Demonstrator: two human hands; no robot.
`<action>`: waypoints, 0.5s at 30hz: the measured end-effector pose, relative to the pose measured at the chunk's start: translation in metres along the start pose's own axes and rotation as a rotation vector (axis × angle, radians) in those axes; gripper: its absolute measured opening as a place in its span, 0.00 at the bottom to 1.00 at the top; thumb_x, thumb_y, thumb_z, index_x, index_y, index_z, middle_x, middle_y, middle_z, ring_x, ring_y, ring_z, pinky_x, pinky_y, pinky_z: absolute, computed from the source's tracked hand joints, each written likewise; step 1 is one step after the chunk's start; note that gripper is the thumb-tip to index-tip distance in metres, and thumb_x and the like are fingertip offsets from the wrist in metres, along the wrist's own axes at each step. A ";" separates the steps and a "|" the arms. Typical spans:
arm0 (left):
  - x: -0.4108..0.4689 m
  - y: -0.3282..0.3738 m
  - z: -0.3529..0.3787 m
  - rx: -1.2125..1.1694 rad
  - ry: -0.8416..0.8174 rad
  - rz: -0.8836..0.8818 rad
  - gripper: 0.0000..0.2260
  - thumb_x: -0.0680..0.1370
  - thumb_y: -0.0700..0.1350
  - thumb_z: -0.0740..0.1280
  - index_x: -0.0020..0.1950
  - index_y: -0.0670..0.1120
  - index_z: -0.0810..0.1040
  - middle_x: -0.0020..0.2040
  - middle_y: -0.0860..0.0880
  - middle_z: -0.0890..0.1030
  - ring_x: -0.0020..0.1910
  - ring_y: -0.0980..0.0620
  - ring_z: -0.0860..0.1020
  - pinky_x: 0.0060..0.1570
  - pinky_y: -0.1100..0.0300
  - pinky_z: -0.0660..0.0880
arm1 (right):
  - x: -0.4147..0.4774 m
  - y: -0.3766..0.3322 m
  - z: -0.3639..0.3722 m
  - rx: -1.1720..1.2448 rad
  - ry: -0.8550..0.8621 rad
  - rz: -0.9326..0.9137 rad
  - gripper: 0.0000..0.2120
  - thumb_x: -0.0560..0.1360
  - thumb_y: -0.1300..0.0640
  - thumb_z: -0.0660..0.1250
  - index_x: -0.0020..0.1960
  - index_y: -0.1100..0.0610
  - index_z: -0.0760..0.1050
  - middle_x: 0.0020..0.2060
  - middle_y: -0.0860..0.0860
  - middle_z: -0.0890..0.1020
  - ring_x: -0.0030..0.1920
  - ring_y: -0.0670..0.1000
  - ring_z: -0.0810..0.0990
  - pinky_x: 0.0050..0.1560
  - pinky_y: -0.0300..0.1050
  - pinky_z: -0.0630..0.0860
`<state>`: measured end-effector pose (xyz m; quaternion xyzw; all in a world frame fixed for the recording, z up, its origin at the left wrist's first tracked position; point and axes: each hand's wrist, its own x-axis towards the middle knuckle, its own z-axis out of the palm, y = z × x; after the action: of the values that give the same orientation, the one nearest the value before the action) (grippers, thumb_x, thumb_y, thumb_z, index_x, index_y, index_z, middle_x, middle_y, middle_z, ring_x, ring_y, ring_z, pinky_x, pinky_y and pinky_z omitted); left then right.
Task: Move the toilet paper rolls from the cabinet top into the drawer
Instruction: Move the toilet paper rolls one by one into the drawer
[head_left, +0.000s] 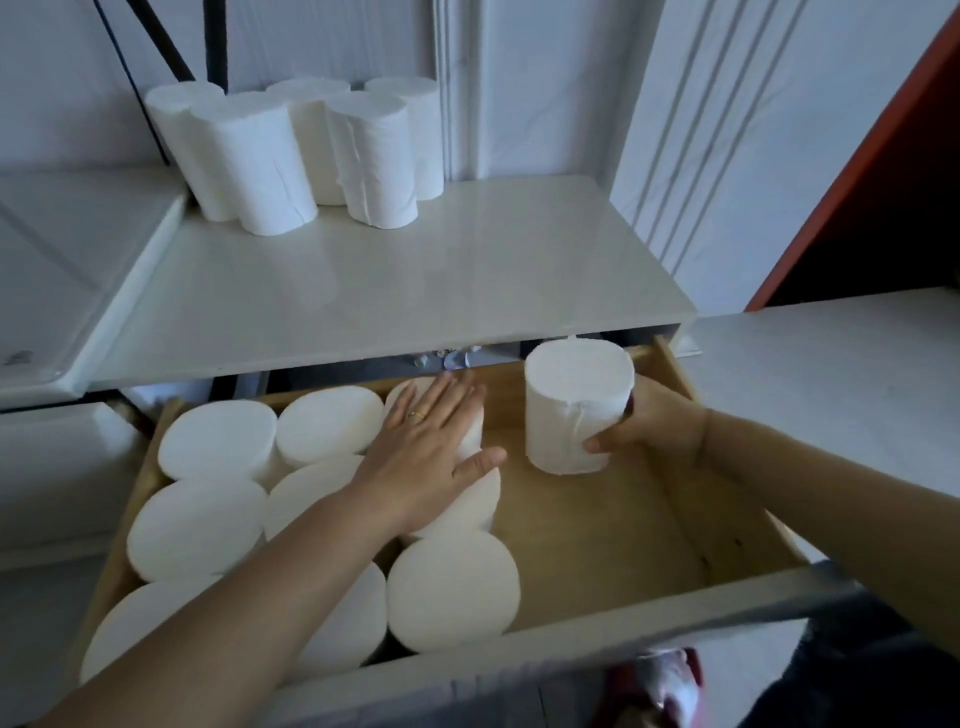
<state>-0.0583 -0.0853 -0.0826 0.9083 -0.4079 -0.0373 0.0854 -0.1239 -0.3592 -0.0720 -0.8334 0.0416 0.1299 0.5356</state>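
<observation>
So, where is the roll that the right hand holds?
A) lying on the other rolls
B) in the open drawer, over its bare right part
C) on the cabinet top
B: the right hand grips the roll upright over the bare wooden bottom of the drawer, beside the packed rolls that the left hand rests on.

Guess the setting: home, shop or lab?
Probably a home, perhaps a bathroom or storage corner: toilet paper rolls stand on a white cabinet top, more stand in its wooden drawer, with a panelled white wall behind.
</observation>
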 end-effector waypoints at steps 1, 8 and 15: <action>0.000 0.000 0.000 0.003 -0.001 0.000 0.37 0.70 0.70 0.33 0.75 0.53 0.37 0.75 0.55 0.35 0.71 0.59 0.30 0.64 0.62 0.24 | 0.003 0.007 0.003 -0.016 0.002 0.028 0.37 0.65 0.67 0.77 0.67 0.47 0.66 0.58 0.44 0.78 0.60 0.46 0.76 0.61 0.44 0.76; -0.001 0.001 -0.001 0.014 0.000 -0.012 0.34 0.71 0.69 0.35 0.74 0.54 0.35 0.75 0.56 0.34 0.72 0.59 0.31 0.69 0.58 0.29 | 0.012 0.025 0.010 -0.214 -0.012 0.102 0.46 0.67 0.68 0.75 0.76 0.58 0.53 0.66 0.49 0.68 0.67 0.50 0.66 0.63 0.41 0.68; -0.002 0.000 -0.002 0.026 0.004 -0.032 0.36 0.71 0.69 0.35 0.75 0.53 0.37 0.75 0.55 0.35 0.72 0.58 0.32 0.70 0.57 0.30 | -0.002 -0.005 -0.005 0.376 -0.152 0.506 0.35 0.68 0.39 0.67 0.70 0.49 0.60 0.64 0.57 0.73 0.62 0.62 0.77 0.52 0.49 0.82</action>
<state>-0.0591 -0.0829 -0.0802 0.9157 -0.3937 -0.0314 0.0739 -0.1238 -0.3618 -0.0653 -0.6710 0.2306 0.3109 0.6323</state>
